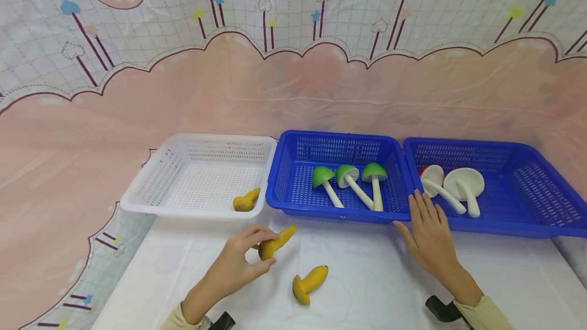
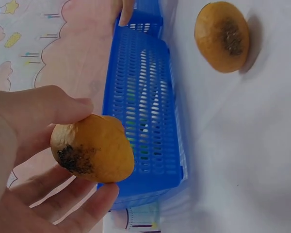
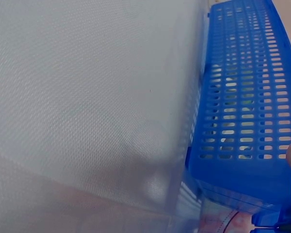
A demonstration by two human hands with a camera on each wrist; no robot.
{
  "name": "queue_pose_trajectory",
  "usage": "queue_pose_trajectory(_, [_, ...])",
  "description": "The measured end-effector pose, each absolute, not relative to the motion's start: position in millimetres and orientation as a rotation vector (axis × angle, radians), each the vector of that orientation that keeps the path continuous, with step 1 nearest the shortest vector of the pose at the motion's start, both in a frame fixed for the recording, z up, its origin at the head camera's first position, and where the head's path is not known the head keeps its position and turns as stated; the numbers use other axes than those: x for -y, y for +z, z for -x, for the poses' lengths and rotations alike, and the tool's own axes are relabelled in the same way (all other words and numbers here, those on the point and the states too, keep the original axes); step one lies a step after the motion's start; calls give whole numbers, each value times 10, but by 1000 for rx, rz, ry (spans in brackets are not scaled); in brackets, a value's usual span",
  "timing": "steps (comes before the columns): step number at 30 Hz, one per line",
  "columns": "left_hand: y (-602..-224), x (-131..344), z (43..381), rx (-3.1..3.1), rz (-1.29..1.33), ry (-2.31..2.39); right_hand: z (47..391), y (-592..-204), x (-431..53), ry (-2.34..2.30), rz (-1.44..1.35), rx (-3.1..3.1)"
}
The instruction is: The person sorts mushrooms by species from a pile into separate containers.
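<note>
Between the thumb and fingers of my left hand is a yellow toy mushroom, pinched by its cap above the white table. In the left wrist view its rounded cap shows a dark speckled patch. A second yellow mushroom lies on the table to the right of that hand. My right hand is spread with straight fingers, its fingertips at the front rims where two blue baskets meet. The middle blue basket contains green-capped mushrooms with white stems.
At left stands a white basket with one yellow mushroom in its front right corner. The right blue basket holds a red-capped mushroom and one showing its white underside. A patterned cloth hangs behind.
</note>
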State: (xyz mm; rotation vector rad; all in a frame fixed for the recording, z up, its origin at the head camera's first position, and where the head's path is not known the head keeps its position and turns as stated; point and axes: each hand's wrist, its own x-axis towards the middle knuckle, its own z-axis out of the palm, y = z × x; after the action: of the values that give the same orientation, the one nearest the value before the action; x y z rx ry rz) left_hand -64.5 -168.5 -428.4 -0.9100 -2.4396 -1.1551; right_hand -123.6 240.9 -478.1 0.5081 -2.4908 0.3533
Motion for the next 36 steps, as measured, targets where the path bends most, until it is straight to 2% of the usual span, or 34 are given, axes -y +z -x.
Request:
queue_pose_trajectory(23, [-3952, 1976, 916, 2421, 787, -995, 1237, -4784, -2410, 369, -506, 2476])
queue_pose_trajectory(36, [-3892, 2122, 1058, 2403, 690, -947, 1234, -4777, -2399, 370, -504, 2482])
